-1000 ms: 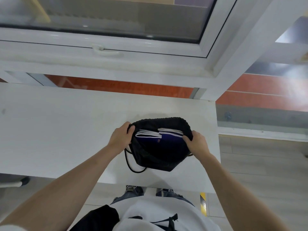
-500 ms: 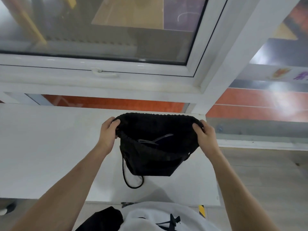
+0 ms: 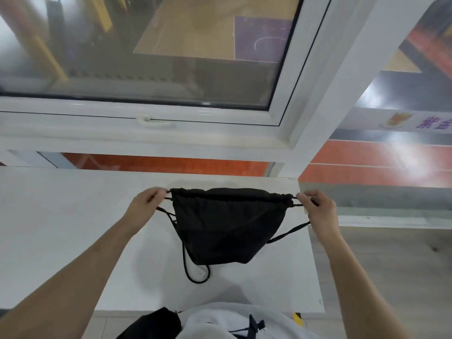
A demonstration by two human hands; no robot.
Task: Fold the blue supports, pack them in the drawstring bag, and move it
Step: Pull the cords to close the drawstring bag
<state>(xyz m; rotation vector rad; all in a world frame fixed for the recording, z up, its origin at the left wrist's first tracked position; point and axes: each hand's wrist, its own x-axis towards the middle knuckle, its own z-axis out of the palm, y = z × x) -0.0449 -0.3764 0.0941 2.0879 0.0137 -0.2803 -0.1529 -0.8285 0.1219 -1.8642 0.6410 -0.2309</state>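
Note:
The black drawstring bag [image 3: 228, 223] hangs just above the white table [image 3: 61, 228], its mouth drawn nearly flat along the top. My left hand [image 3: 146, 204] pinches the cord at the bag's top left corner. At the top right corner my right hand [image 3: 316, 206] pinches the other cord. Both cords are stretched outward, and a loose black loop trails onto the table below the bag. The blue supports are hidden; nothing blue shows at the bag's mouth.
A white window frame [image 3: 171, 133] with a handle runs along the table's far edge. The table ends at its right edge [image 3: 313, 253], with wooden floor [image 3: 391, 265] beyond. The front edge lies close to my body.
The bag's mouth was held wide open with the supports' white-edged tops showing; both hands have shifted to the cords and pulled outward, drawing the mouth shut. The bag has lifted and the view tilted up.

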